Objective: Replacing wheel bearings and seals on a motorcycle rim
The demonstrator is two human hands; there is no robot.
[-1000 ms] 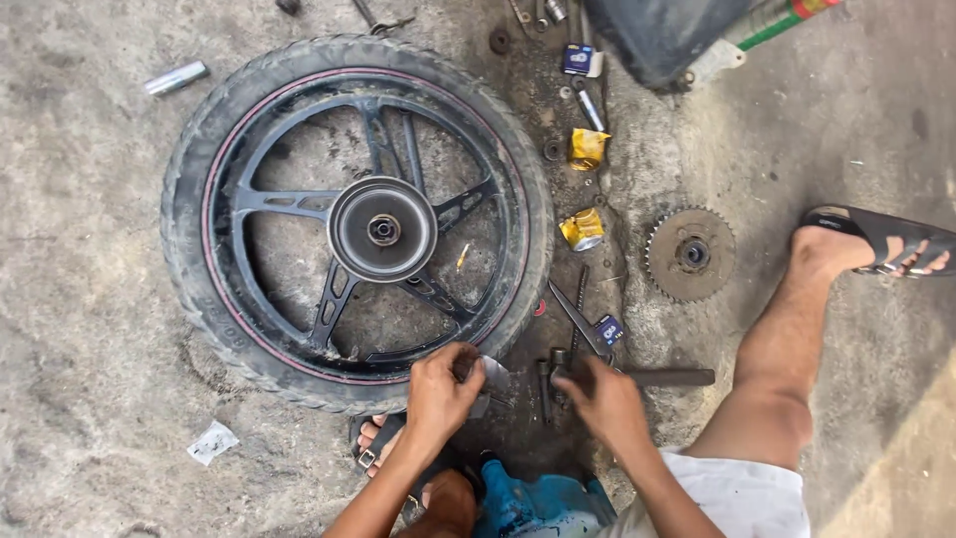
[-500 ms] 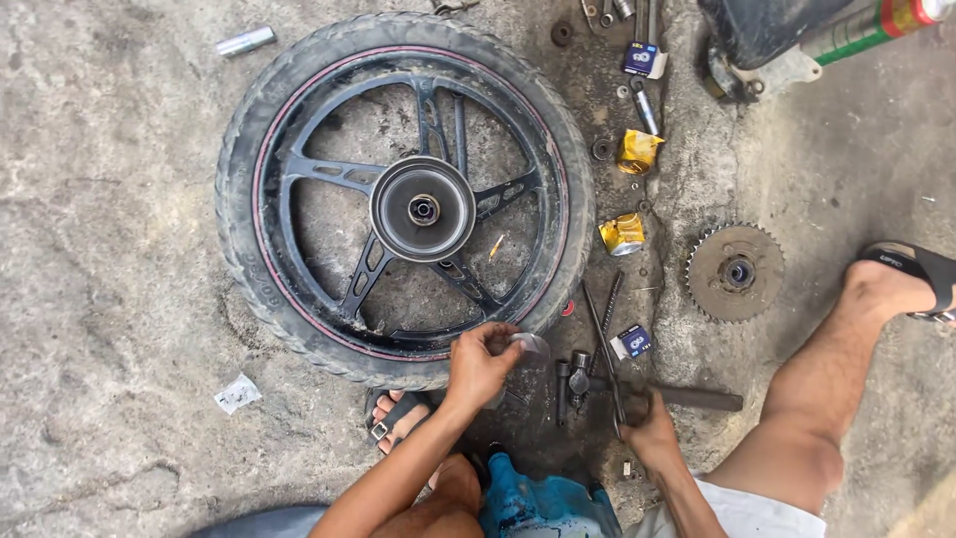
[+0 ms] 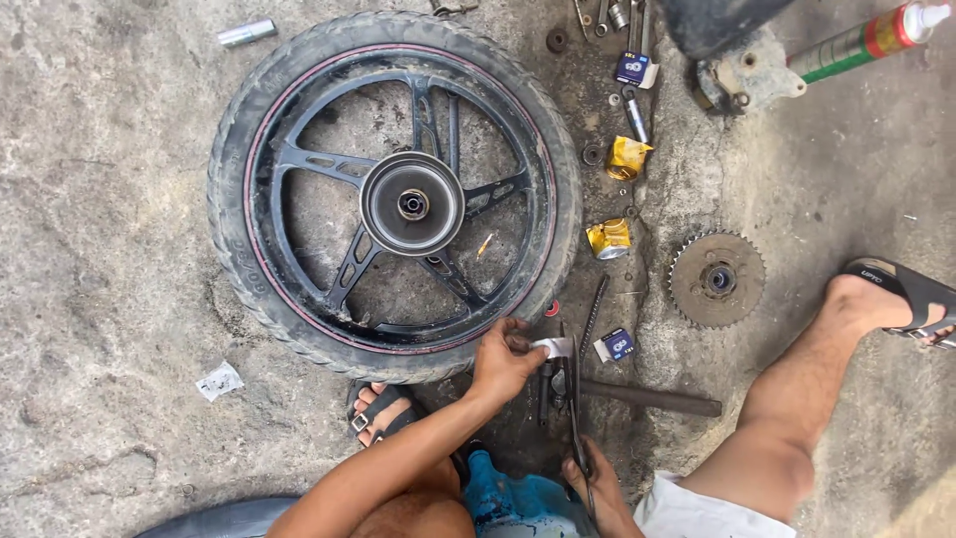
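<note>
A motorcycle wheel (image 3: 249, 249) with a black tyre and dark spoked rim lies flat on the concrete; its grey hub (image 3: 412, 204) faces up. My left hand (image 3: 506, 361) rests at the tyre's near edge, fingers closed on a small pale metal part (image 3: 554, 347). My right hand (image 3: 596, 488) is low by my lap and grips a long dark tool (image 3: 575, 408) that points toward the wheel. Both hands sit between my knees.
A toothed sprocket (image 3: 716, 280) lies right of the wheel. Yellow wrappers (image 3: 609, 239), small blue boxes (image 3: 616, 345), bearings and wrenches (image 3: 634, 112) are strewn along the oily strip. A dark metal bar (image 3: 652, 398) lies near my hands. A spray can (image 3: 858, 40) lies top right. My sandalled feet (image 3: 383, 410) flank the work.
My right hand has drawn back toward my lap with the long tool. My left hand stays at the tyre's edge with the small part. The camera view has shifted.
</note>
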